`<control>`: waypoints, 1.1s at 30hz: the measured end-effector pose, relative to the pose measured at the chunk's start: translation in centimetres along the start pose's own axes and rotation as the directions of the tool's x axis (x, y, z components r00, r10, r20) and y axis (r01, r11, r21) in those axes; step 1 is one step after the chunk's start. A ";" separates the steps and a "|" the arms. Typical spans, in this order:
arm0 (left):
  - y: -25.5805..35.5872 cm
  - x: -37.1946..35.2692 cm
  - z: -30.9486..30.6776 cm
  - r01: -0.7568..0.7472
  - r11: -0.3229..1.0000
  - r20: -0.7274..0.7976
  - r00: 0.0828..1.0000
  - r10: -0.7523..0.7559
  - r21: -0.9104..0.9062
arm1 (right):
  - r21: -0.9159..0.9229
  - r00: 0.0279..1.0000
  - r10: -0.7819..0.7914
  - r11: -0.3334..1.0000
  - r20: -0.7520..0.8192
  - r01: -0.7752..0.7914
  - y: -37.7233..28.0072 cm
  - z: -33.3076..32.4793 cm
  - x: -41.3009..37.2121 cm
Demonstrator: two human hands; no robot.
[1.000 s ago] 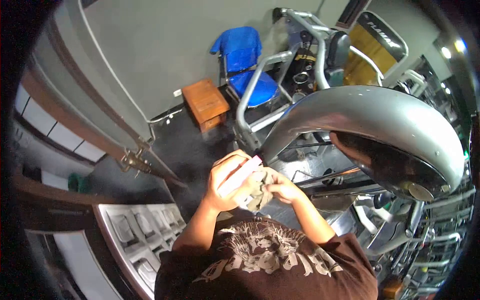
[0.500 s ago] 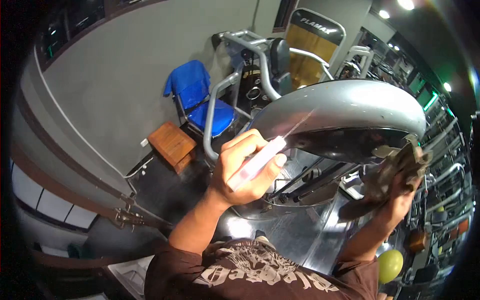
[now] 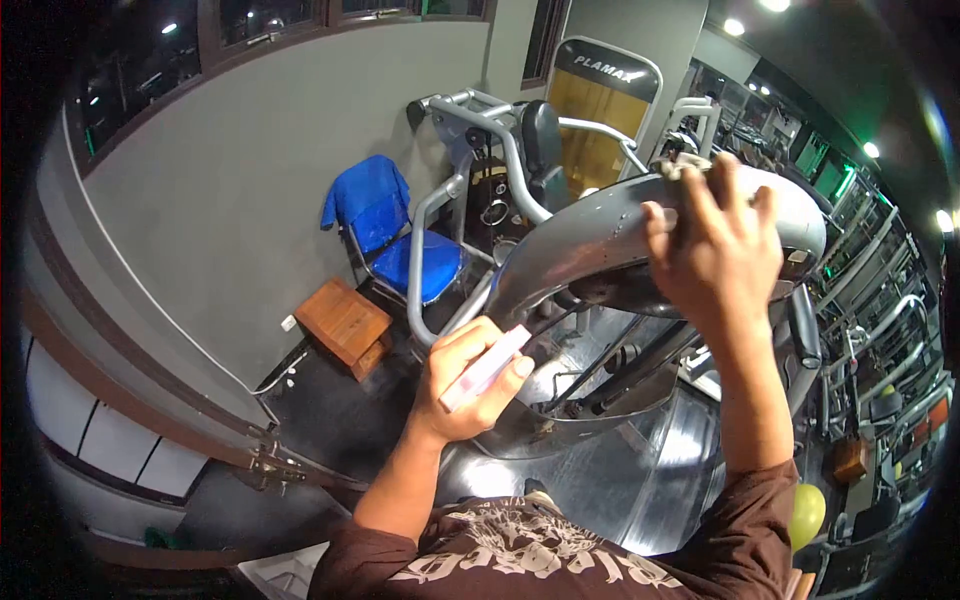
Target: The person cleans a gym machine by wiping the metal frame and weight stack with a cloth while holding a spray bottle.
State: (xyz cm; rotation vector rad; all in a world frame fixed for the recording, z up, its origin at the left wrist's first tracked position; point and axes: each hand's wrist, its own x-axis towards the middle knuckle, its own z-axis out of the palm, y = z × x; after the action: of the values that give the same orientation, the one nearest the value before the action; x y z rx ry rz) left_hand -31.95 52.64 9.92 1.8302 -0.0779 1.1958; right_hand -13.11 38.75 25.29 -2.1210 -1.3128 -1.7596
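My left hand (image 3: pixel 472 385) grips a small pale bottle (image 3: pixel 486 366) with a pinkish side, held low in front of my chest. My right hand (image 3: pixel 715 245) is raised and pressed flat on top of the curved silver cover (image 3: pixel 590 235) of a gym machine. A grey cloth (image 3: pixel 680 165) peeks out under its fingertips against the metal. Small wet spots show on the cover just left of that hand.
A blue chair (image 3: pixel 395 245) draped with blue fabric and a wooden stool (image 3: pixel 343 322) stand by the grey wall. A machine with a yellow "PLAMAX" panel (image 3: pixel 600 110) stands behind. More gym machines fill the right side; a green ball (image 3: pixel 806 515) lies low right.
My right hand has swung with the cloth from the cover's right underside up onto its top. My left hand has dropped lower with the bottle.
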 end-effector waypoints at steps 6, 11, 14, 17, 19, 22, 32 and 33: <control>0.3 -2.1 -0.4 0.070 0.997 0.004 0.998 -0.070 -0.036 | 0.119 0.914 -0.398 0.914 0.079 0.387 -7.9 4.2 -3.1; 0.6 -3.6 -1.8 0.098 0.995 -0.013 0.995 -0.098 -0.033 | 0.258 0.861 -0.497 0.851 0.113 0.457 -6.9 4.1 -3.4; 0.6 -5.1 -3.5 0.123 0.992 -0.058 0.991 -0.123 -0.003 | 0.273 0.918 -0.344 0.919 0.197 0.286 -2.9 1.8 -0.2; 0.4 -6.9 -5.0 0.136 0.991 -0.104 0.986 -0.133 0.015 | 0.222 0.991 -0.090 0.973 0.099 0.066 0.5 0.7 1.8; 0.4 -8.0 -5.9 0.153 0.988 -0.122 0.981 -0.149 0.018 | 0.129 0.995 0.012 0.991 0.101 -0.025 0.4 0.5 2.4; 0.1 -8.9 -6.4 0.151 0.989 -0.157 0.977 -0.147 0.012 | 0.005 0.996 -0.081 0.997 0.037 0.081 -3.1 1.9 0.8; -1.3 -11.0 -6.2 0.159 0.983 -0.209 0.962 -0.174 -0.089 | 0.346 0.769 -0.623 0.759 0.144 0.551 -11.5 8.1 -5.0; -1.5 -11.1 -6.3 0.161 0.982 -0.221 0.959 -0.178 -0.096 | 0.355 0.810 -0.555 0.808 0.191 0.470 -10.3 7.7 -3.8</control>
State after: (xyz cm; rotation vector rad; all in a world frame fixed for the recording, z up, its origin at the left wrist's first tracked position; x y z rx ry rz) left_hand -41.41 53.52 1.28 1.5864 0.1591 1.2553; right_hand -13.80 47.43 15.06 -2.0195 -2.2587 -1.2869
